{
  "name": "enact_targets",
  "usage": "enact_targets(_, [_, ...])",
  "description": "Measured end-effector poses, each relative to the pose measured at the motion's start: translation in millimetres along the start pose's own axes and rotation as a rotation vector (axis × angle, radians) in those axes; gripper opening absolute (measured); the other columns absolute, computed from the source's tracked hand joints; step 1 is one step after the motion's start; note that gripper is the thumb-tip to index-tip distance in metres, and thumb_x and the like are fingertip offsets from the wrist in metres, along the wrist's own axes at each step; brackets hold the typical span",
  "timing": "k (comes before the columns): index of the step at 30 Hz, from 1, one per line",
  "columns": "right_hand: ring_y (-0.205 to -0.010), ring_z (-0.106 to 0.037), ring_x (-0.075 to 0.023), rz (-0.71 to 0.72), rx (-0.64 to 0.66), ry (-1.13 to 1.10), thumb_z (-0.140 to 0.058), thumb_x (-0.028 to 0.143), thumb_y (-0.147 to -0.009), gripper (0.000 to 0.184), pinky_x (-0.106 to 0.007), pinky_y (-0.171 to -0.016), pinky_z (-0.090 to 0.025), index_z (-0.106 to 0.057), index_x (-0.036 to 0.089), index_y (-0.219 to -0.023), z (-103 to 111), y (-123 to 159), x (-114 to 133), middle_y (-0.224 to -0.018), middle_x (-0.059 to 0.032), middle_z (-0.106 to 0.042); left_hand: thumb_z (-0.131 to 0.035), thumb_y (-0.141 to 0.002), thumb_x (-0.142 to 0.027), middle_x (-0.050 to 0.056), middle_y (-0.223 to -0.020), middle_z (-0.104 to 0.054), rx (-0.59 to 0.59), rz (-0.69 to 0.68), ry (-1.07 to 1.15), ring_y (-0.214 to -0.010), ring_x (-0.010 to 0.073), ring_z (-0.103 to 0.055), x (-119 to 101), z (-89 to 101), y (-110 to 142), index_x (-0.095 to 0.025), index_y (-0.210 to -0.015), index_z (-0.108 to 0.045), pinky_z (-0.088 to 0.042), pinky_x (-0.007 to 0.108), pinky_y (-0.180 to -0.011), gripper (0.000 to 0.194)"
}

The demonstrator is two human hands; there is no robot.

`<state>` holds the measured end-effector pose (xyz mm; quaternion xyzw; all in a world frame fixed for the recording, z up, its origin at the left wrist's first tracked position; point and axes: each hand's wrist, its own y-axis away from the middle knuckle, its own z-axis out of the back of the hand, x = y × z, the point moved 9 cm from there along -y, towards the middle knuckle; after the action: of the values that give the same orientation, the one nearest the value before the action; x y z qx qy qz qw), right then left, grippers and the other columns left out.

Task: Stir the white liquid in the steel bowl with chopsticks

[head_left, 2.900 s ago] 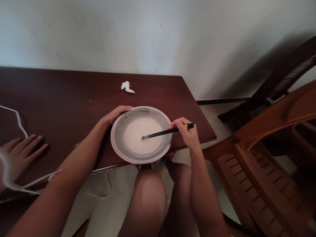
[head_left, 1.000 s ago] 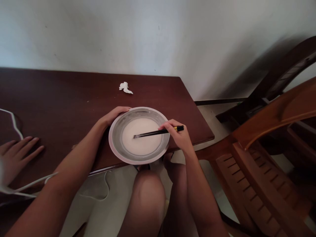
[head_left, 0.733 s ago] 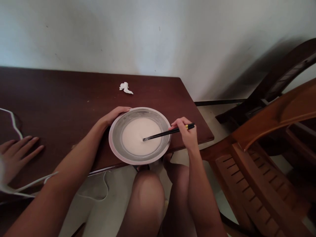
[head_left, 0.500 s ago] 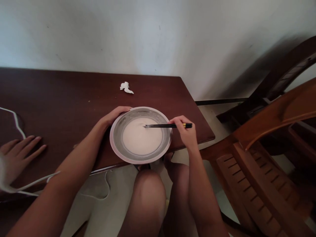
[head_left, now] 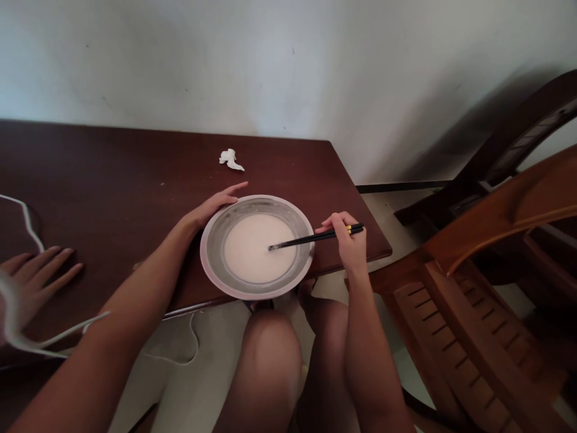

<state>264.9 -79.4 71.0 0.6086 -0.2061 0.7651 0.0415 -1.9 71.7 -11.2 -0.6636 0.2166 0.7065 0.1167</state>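
Observation:
A wide metal basin (head_left: 216, 273) holds a smooth, milky-white liquid (head_left: 252, 246) and sits at the table's front edge. My left hand (head_left: 215, 204) steadies the basin by its far left rim, thumb on the rim and one finger stretched out past it; the other fingers are partly hidden. Between the fingers of my right hand (head_left: 349, 237) is a pair of black chopsticks (head_left: 311, 239) with gold bands. The chopsticks slant down to the left over the right rim, and their whitened tips are at the liquid's surface.
Crumpled white tissue (head_left: 231, 159) lies behind the basin on the dark wooden table (head_left: 112, 174). Another person's hand (head_left: 40, 276) rests flat at the left, near white cables (head_left: 29, 222). A wooden chair (head_left: 451, 313) stands at the right, and a wall (head_left: 225, 72) rises behind.
My right hand has moved right, and the chopstick tips have shifted nearer to me and slightly right, now slanting. A finger of my left hand has stretched out from the rim.

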Motion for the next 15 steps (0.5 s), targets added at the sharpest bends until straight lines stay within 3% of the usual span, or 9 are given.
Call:
enact_targets(2, [-0.064, -0.073, -0.0169, -0.016, 0.123, -0.022, -0.061, 0.049, -0.093, 0.035, -0.032, -0.070, -0.055, -0.069, 0.023, -0.072, -14.4, 3.3, 0.4, -0.063, 0.0013, -0.073, -0.067, -0.076, -0.036, 0.012, -0.107, -0.080, 0.004, 0.060, 0.007, -0.094, 0.0301, -0.073, 7.2, 2.4, -2.9, -0.012, -0.138, -0.069, -0.060, 0.038, -0.084, 0.066])
enact_targets(5, [-0.083, -0.074, -0.0183, 0.059, 0.309, 0.022, -0.062, 0.047, -0.093, 0.031, -0.033, -0.079, -0.055, -0.075, 0.024, -0.077, -39.5, 9.7, 10.3, -0.080, -0.0017, -0.080, -0.068, -0.073, -0.040, 0.010, -0.098, -0.081, 0.023, 0.125, -0.002, -0.097, 0.0316, -0.073, 14.1, 4.3, -5.4, -0.012, -0.107, -0.081, -0.059, 0.036, -0.087, 0.045])
enact_targets(8, [-0.087, -0.070, -0.0185, 0.121, 0.207, 0.101, -0.061, 0.046, -0.094, 0.032, -0.034, -0.083, -0.052, -0.075, 0.025, -0.075, -31.4, 6.3, 15.2, -0.084, -0.0025, -0.079, -0.067, -0.073, -0.040, 0.008, -0.092, -0.080, 0.014, 0.147, 0.006, -0.094, 0.0307, -0.073, 15.2, 5.2, -5.0, -0.015, -0.096, -0.081, -0.060, 0.036, -0.085, 0.036])
enact_targets(11, [-0.072, -0.070, -0.0168, 0.054, 0.047, 0.032, -0.058, 0.049, -0.095, 0.037, -0.033, -0.076, -0.053, -0.070, 0.024, -0.071, -10.5, 2.7, 7.4, -0.069, -0.0003, -0.074, -0.067, -0.072, -0.041, 0.009, -0.087, -0.079, 0.029, 0.152, 0.011, -0.091, 0.0299, -0.073, 14.4, 2.1, -4.6, -0.014, -0.092, -0.080, -0.059, 0.035, -0.082, 0.036])
enact_targets(13, [-0.067, -0.071, -0.0166, 0.005, 0.095, -0.031, -0.059, 0.050, -0.095, 0.037, -0.033, -0.072, -0.054, -0.069, 0.024, -0.071, -14.0, 3.8, 2.8, -0.065, 0.0008, -0.073, -0.067, -0.071, -0.041, 0.009, -0.088, -0.079, 0.026, 0.141, -0.008, -0.092, 0.0301, -0.073, 12.6, 1.6, -5.2, -0.014, -0.090, -0.080, -0.059, 0.035, -0.083, 0.035])
enact_targets(15, [-0.075, -0.073, -0.0177, 0.019, 0.227, -0.023, -0.061, 0.049, -0.094, 0.034, -0.033, -0.076, -0.054, -0.072, 0.024, -0.074, -28.7, 7.0, 5.1, -0.073, -0.0006, -0.077, -0.067, -0.070, -0.041, 0.009, -0.091, -0.080, 0.014, 0.130, -0.033, -0.093, 0.0310, -0.073, 11.2, 2.5, -5.9, -0.015, -0.089, -0.080, -0.059, 0.037, -0.084, 0.035])
